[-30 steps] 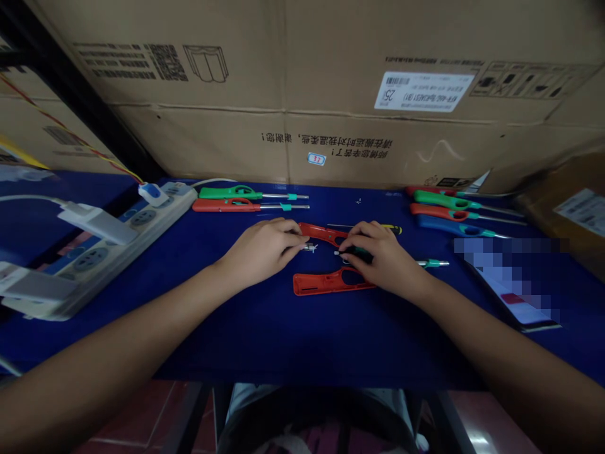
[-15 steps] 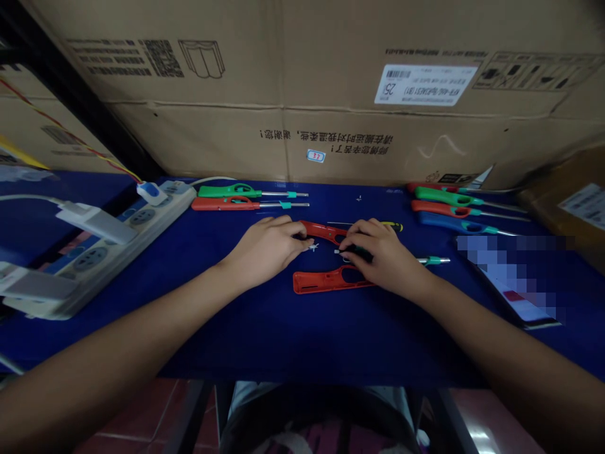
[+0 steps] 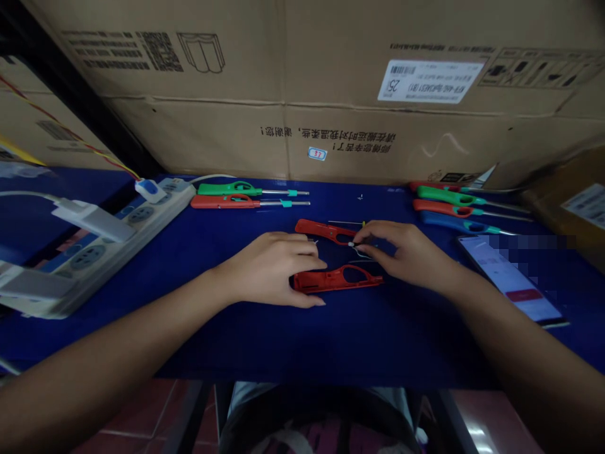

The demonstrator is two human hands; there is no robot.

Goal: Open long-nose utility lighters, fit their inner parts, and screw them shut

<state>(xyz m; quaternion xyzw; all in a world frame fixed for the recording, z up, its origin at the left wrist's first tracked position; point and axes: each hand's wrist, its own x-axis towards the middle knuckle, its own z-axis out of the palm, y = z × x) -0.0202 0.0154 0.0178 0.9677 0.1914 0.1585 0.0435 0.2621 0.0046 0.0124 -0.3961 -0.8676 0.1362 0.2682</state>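
Red half-shell (image 3: 336, 280), a hollow plastic casing with an oval loop and a ridged inner side, lies open side up on the smooth blue tabletop (image 3: 302, 340). Around its left end the left hand (image 3: 274, 268) is spread loose, thumb on the near side and fingers on the far side, grasping nothing; whether skin meets plastic I cannot tell. Over its far right side the right hand (image 3: 401, 249) pinches a small white-tipped part (image 3: 351, 244), a thin curved wire (image 3: 362, 254) beside it. Well right of the half-shell lies a flat, glass-faced phone (image 3: 524, 295); well left, a long, pale plastic power strip (image 3: 140, 213). Just beyond the half-shell is a second red casing piece (image 3: 319, 229), slim and bent, then a thin, straight metal shaft (image 3: 345, 222). Farther beyond, to its left, a green lighter (image 3: 217, 189) and a red lighter (image 3: 215, 202) with shiny stems lie side by side; to its right, more lighters (image 3: 437, 207); behind, a matt, creased cardboard box (image 3: 227, 132)
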